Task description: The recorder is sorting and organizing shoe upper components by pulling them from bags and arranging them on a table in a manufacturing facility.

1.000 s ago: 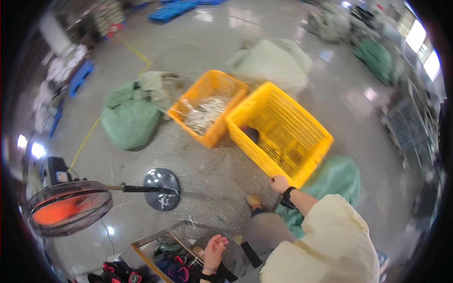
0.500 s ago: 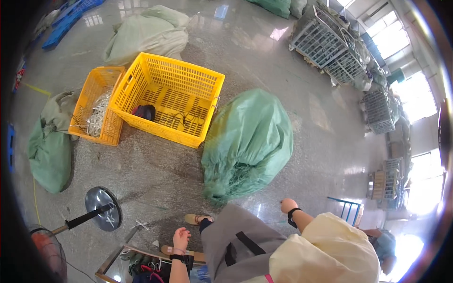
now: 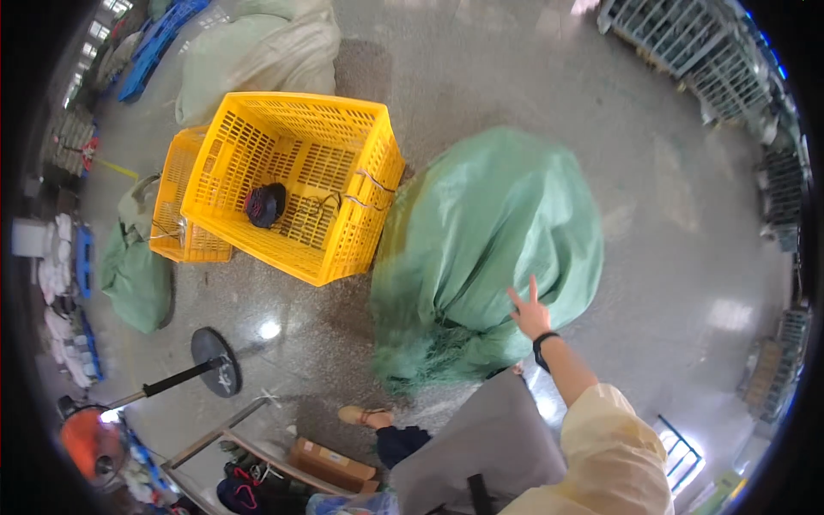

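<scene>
Over the near right side of a large green woven sack [image 3: 515, 197] my right hand [image 3: 532, 318] reaches out, open, with a finger stretched forward and the thumb apart. It holds nothing; whether it touches the sack I cannot tell. The sack lies on the floor, its gathered, frayed end toward me. To its left stands a big yellow crate [image 3: 292, 107] with a dark object [image 3: 265, 205] and some thin cord inside. White wire ties hang on its right wall. My left hand is out of the picture.
A narrower yellow crate [image 3: 176, 189] stands left of the big one. A pale sack [image 3: 257, 56] lies behind, a smaller green sack [image 3: 137, 279] at left. Near me are an orange fan [image 3: 90, 442] on a round-based stand and a cardboard box [image 3: 335, 463]. Metal cages [image 3: 678, 39] line the far right.
My right hand has moved forward over the green sack, and its fingers now stretch out. My left hand has left the picture. The view has shifted, bringing the sack closer.
</scene>
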